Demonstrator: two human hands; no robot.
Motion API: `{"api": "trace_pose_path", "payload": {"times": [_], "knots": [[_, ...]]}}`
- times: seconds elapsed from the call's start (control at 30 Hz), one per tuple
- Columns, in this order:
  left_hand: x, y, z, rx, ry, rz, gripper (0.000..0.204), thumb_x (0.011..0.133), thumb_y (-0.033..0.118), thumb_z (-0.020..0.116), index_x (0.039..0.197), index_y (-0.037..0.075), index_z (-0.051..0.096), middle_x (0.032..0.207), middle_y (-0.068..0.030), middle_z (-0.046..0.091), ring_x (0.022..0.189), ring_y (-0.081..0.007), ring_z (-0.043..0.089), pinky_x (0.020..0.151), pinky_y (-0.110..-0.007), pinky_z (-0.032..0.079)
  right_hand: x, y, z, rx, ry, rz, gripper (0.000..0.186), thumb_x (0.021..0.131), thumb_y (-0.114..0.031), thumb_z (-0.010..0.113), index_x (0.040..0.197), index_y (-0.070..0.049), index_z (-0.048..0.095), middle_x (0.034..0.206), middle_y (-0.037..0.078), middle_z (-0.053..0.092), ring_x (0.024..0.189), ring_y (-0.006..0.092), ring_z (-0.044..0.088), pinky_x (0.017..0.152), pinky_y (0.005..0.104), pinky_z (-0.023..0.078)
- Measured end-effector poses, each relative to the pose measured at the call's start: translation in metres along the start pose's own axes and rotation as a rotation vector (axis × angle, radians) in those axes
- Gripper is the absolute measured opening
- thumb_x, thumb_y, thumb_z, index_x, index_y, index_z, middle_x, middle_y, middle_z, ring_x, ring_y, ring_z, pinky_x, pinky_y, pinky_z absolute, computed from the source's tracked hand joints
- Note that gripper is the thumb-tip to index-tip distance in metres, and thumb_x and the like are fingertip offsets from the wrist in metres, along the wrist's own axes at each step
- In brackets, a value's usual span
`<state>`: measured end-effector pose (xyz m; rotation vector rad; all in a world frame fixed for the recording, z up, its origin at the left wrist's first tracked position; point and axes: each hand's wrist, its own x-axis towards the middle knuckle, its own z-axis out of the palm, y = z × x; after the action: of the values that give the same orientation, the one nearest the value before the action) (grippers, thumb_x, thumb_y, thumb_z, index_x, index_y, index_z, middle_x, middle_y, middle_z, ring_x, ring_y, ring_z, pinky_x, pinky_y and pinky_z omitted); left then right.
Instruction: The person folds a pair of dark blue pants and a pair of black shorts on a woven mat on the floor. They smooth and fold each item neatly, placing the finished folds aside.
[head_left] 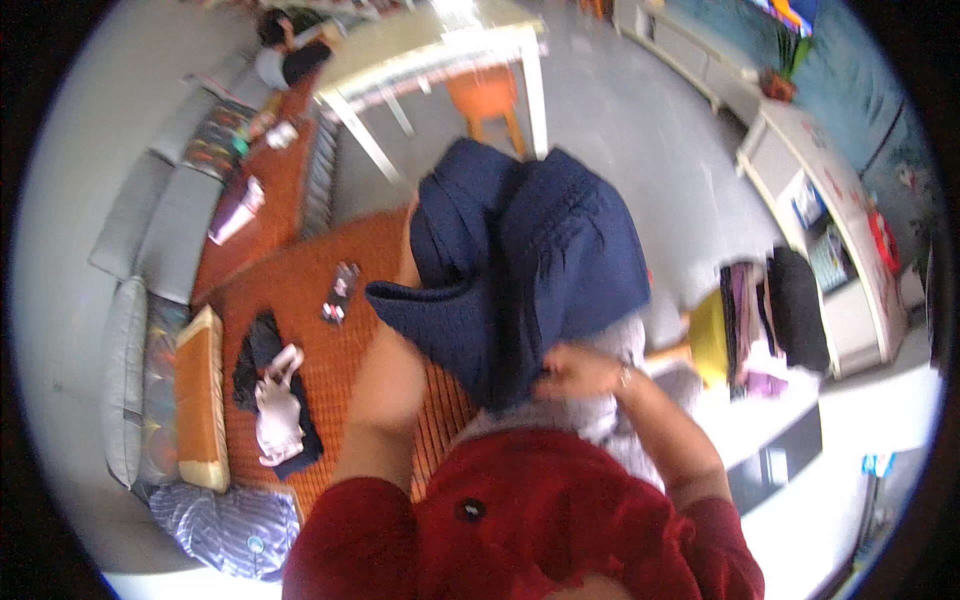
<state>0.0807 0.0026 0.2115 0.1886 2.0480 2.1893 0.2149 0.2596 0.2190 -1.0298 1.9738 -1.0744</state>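
Note:
A navy garment with a ribbed band point(540, 240) is raised in front of me, spread in loose folds. My left forearm point(388, 385) reaches up behind its left side, so the fingers of my left hand are hidden inside or behind the cloth. At the garment's lower right, my right hand point(575, 372) has its fingers closed on the fabric. Below lie my red shirt and pale patterned trousers. To the left, a cream garment point(278, 425) and dark clothing rest on the orange-brown slatted mat point(250, 285).
A cream table point(430, 50) and orange stool point(480, 95) stand ahead. A person point(290, 55) is at the back left, beside grey cushions point(175, 230). Folded clothes point(775, 310) are piled at right, near white cabinets point(790, 160). A striped cushion point(220, 525) lies lower left.

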Motion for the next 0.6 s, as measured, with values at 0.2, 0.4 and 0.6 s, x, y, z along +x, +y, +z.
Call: {"api": "trace_pose_path", "payload": {"times": [0.2, 0.4, 0.6], "knots": [[-0.048, -0.081, -0.037, 0.151, 0.387, -0.381, 0.050, 0.099, 0.039, 0.049, 0.129, 0.000, 0.054, 0.129, -0.0134, 0.058, 0.118, -0.0246, 0.055, 0.104, -0.033, 0.039, 0.006, 0.085, 0.092, -0.394, 0.269, 0.083, 0.038, 0.088, -0.019, 0.061, 0.124, -0.009, 0.059, 0.126, 0.019, 0.056, 0.117, 0.0361, 0.053, 0.104, 0.0462, 0.038], [-0.103, -0.109, 0.011, 0.669, 0.045, -0.175, 0.065, 0.098, 0.047, 0.048, 0.135, -0.006, 0.047, 0.138, -0.0245, 0.049, 0.130, -0.0347, 0.045, 0.110, -0.039, 0.034, -0.003, 0.087, 0.085, -0.115, 0.464, -0.120, 0.042, 0.085, -0.014, 0.065, 0.126, -0.010, 0.058, 0.126, 0.018, 0.055, 0.116, 0.0361, 0.054, 0.102, 0.0436, 0.041], [-0.091, -0.148, 0.036, 0.959, -0.091, -0.116, 0.080, 0.090, 0.053, 0.058, 0.141, -0.005, 0.039, 0.140, -0.0245, 0.045, 0.130, -0.0387, 0.043, 0.108, -0.043, 0.035, 0.012, 0.091, 0.060, 0.017, 0.331, -0.071, 0.042, 0.084, -0.015, 0.067, 0.125, -0.009, 0.058, 0.126, 0.015, 0.056, 0.110, 0.0344, 0.058, 0.093, 0.0390, 0.048]]}}
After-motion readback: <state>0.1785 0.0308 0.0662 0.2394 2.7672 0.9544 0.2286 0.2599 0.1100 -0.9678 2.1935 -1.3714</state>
